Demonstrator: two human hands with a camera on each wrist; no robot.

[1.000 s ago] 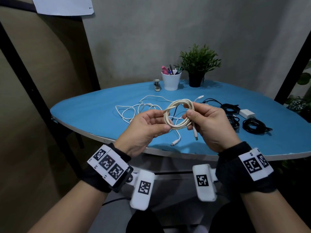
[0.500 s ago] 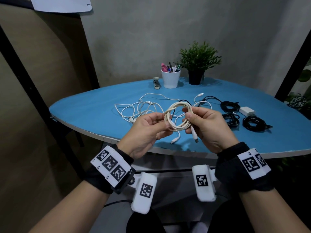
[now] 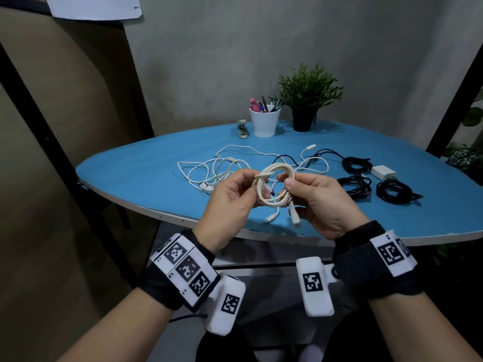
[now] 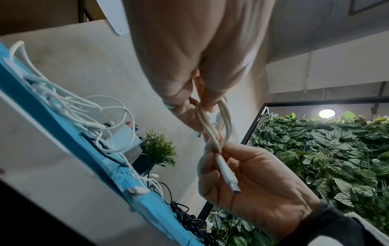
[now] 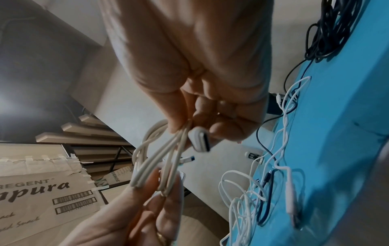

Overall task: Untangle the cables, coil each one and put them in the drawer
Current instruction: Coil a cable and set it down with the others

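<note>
Two hands grip one cream coiled cable [image 3: 274, 188] at frame centre, above the bench's [image 3: 136, 173] near edge: left hand [image 3: 230, 202] pinches its left side, right hand [image 3: 321, 202] its right. I note loose white cables [image 3: 214, 168] behind, black coiled cables [image 3: 392, 190] centre right, bare bench surface at left.

Both hands [image 5: 189, 69] pinch cream cable coil [image 5: 151, 159], blue table [image 5: 336, 133] rt
</note>
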